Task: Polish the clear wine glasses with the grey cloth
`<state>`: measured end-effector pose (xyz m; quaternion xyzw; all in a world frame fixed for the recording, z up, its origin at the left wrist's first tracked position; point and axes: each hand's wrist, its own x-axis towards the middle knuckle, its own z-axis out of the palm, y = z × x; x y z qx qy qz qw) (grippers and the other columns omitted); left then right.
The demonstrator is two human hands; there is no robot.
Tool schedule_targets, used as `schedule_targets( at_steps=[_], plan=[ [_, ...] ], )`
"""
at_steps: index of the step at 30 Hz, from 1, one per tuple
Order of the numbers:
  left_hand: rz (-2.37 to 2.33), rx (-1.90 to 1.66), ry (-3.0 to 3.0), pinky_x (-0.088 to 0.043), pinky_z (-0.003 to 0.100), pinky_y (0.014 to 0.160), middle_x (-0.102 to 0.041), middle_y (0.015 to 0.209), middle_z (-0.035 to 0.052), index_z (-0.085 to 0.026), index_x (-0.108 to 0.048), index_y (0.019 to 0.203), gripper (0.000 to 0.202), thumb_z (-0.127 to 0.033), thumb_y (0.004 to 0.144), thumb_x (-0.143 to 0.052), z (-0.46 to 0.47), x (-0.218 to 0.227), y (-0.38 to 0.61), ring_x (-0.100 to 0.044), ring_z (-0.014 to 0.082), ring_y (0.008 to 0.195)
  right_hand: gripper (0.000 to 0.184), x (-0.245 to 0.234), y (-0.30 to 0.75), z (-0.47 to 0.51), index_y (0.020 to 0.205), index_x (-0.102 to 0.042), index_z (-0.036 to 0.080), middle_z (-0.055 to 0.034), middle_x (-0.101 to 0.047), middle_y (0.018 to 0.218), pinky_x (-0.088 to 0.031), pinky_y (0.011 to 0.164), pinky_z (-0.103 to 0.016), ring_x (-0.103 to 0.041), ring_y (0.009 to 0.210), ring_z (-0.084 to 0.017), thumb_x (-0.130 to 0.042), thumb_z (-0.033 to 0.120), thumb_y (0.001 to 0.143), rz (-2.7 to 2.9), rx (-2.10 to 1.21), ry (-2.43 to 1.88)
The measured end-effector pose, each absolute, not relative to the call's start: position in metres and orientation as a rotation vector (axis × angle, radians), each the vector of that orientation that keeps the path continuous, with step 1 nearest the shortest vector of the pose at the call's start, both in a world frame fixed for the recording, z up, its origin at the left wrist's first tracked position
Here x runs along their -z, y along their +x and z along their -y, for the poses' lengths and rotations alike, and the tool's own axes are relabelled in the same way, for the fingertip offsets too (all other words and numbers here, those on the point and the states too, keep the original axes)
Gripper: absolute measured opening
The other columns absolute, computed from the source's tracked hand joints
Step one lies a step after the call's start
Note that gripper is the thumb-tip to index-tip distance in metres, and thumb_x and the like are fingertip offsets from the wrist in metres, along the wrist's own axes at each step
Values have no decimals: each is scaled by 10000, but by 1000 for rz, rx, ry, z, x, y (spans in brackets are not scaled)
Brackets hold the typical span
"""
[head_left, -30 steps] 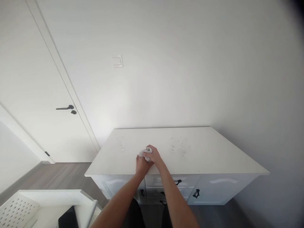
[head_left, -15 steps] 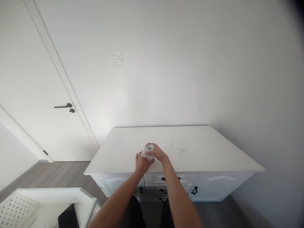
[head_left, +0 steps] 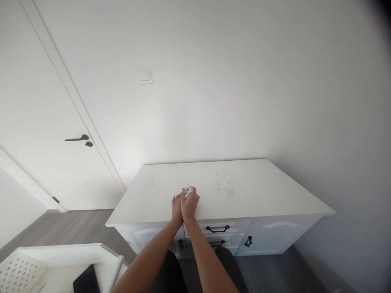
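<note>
and here's the shift: the right hand [head_left: 189,204] has swung in tight beside the left hand [head_left: 176,208], wrists now almost together, where half a sec ago the forearm came in at more of a slant from lower right. right fingers are curled closed around the small round piece [head_left: 188,189], rim up, nr the middle of the frame, just above the front edge of the cabinet top [head_left: 275,199]. left fingers are half bent, tips poking out on the left side; can't tell if they grip anything, as the right hand covers that spot.

the white crumpled stuff, plain to see a moment ago, is mostly hidden now (v. little shows past the knuckles). the round piece is prob. clear glass w/ something white in it, but it's too small & washed out to be sure.

what it means: grip's been changed, piece not let go, so i'd call the two-handed handling mid-way. no change for the clear piece [head_left: 152,183] left of centre or the clear cluster [head_left: 226,184] right of centre; both stand well apart from the hands.
</note>
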<state>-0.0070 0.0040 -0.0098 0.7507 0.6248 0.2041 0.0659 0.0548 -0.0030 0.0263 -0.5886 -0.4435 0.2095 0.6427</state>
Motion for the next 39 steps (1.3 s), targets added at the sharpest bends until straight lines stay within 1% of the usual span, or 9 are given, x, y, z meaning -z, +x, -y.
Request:
schedule_targets(
  at_steps=[6, 11, 16, 19, 22, 24, 28, 36, 39],
  plan=[
    [-1884, -743, 2155, -271, 481, 1241, -677, 1373, 116, -221, -643, 1347, 427, -202, 926, -574, -3, 2, -1, -541, 279, 1353, 498, -46, 93, 11, 1183, -588, 227, -41, -699, 1005, -527, 764, -304, -654, 866, -207, -693, 346, 711, 753, -1191, -837],
    [-1869, -772, 2106, -270, 499, 1215, -707, 1291, 106, -237, -683, 1254, 425, -408, 866, -707, -2, 0, 1, -567, 309, 1290, 407, -72, 127, 8, 1050, -690, 172, -69, -738, 970, -516, 722, -286, -654, 822, -196, -688, 394, 708, 821, -1502, -723],
    [-1843, -855, 2100, -271, 476, 1211, -708, 1309, 81, -253, -676, 1209, 354, -395, 886, -689, -1, 2, 1, -563, 279, 1303, 355, -113, 148, -22, 1166, -702, 158, -80, -764, 1034, -492, 721, -265, -674, 843, -175, -581, 258, 847, 1714, -1128, -1392],
    [-1868, -849, 2070, -252, 500, 1228, -720, 1271, 69, -251, -688, 1146, 350, -447, 856, -715, -1, -1, 3, -561, 284, 1310, 127, -137, 141, -45, 861, -755, 166, -74, -759, 862, -456, 704, -288, -664, 796, -207, -750, 236, 755, 1991, -981, -1531],
    [-1891, -829, 2055, -240, 509, 1242, -718, 1288, 86, -240, -687, 1190, 408, -455, 845, -717, -1, -5, 4, -551, 301, 1338, 321, -145, 112, -58, 613, -689, 172, -72, -704, 687, -446, 695, -323, -656, 726, -237, -883, 420, 677, 2218, -938, -1548],
    [-1902, -830, 2028, -273, 494, 1229, -693, 1352, 108, -229, -658, 1281, 499, -456, 841, -716, 0, -7, 4, -529, 318, 1378, 466, -142, 91, -58, 577, -678, 176, -88, -703, 687, -441, 706, -333, -661, 723, -239, -787, 576, 791, 2567, -666, -1443],
    [-1991, -792, 1903, -382, 463, 1146, -617, 1472, 151, -211, -608, 1382, 653, -522, 820, -729, 0, -9, 4, -478, 379, 1433, 484, -132, 77, -48, 621, -715, 202, -68, -714, 702, -409, 745, -327, -657, 740, -220, -658, 583, 914, 3102, -282, -911],
    [-1860, -835, 2028, -231, 476, 1248, -650, 1441, 115, -235, -591, 1406, 602, -450, 851, -688, 1, -10, 4, -495, 305, 1424, 676, -129, 94, -39, 640, -658, 204, -42, -686, 658, -386, 685, -296, -627, 643, -183, -425, 754, 958, 2438, -389, -1444],
    [-1839, -804, 2034, -211, 495, 1253, -698, 1358, 110, -231, -639, 1335, 523, -442, 857, -679, 0, -8, 3, -533, 301, 1369, 573, -125, 93, -42, 697, -676, 200, -80, -708, 720, -416, 690, -306, -674, 722, -224, -491, 671, 964, 2058, -456, -1703]
  ],
)
